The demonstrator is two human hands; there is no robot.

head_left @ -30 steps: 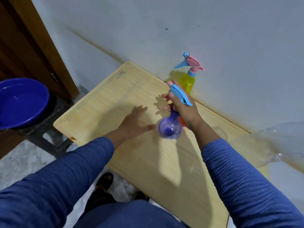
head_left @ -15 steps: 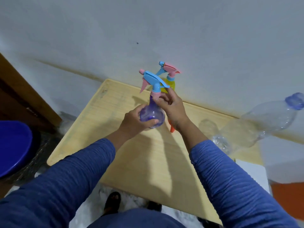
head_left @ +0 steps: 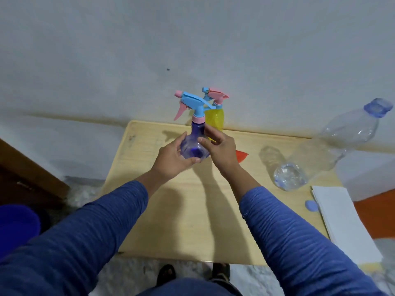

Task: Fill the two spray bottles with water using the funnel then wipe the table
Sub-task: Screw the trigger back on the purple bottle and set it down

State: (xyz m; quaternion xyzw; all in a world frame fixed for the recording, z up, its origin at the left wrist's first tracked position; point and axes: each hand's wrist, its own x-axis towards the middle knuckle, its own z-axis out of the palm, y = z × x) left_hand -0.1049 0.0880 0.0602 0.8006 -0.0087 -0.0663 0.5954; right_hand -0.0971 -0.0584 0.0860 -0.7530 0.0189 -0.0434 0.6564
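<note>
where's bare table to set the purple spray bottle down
Bare patches: the table's near middle between the sleeves, and its left strip beside the left hand. Crowded: far edge with yellow spray bottle and red funnel; right side with clear bottles and white paper.

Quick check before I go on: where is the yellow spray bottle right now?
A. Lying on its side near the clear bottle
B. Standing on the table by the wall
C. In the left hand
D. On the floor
B: the yellow spray bottle stands upright at the table's far edge by the wall, behind the purple spray bottle that both hands hold.
</note>
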